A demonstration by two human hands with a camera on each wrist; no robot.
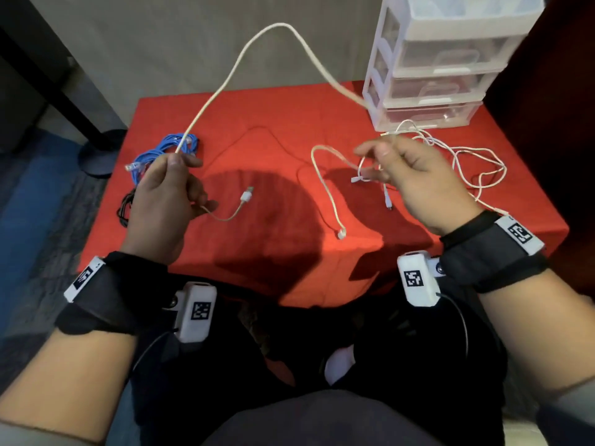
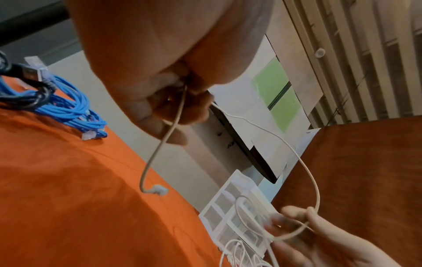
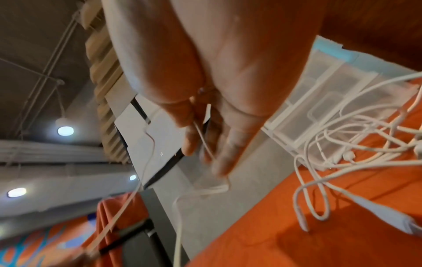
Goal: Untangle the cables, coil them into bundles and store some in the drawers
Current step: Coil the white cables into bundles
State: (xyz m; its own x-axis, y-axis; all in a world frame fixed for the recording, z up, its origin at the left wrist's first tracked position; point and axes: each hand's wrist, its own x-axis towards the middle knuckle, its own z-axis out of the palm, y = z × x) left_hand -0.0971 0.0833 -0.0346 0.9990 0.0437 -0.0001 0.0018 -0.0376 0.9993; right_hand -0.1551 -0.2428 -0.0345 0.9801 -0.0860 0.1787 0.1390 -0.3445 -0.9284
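A: Where's the cable (image 1: 283, 27) right now?

B: In the air, arched high between both hands above the table (image 1: 273, 246). The left hand (image 1: 161, 201) pinches it near its USB plug (image 1: 247, 196), which dangles just below. The right hand (image 1: 415, 181) has its fingers curled round a few small loops of it, near the right edge in front of the drawers (image 1: 428, 69).

A: What could go wrong?

B: I'd say snagging. A loose white tangle (image 1: 467, 162) lies just beside the right hand; if the coil gathers in one of those strands, the knot gets worse rather than better. The swinging arch could also catch the drawers. And the left pinch looks light, so a sharp pull may slip the plug end free.

A: Do the wrist views add anything?

B: The left wrist view shows the cable running through the curled fingers (image 2: 160, 115), and a black cable (image 2: 27, 94) lying over the blue bundle (image 2: 73, 112) at the left edge. The right wrist view is blurred, yet shows how close the tangle sits. Only the head view shows the whole arch, and all the drawers closed.
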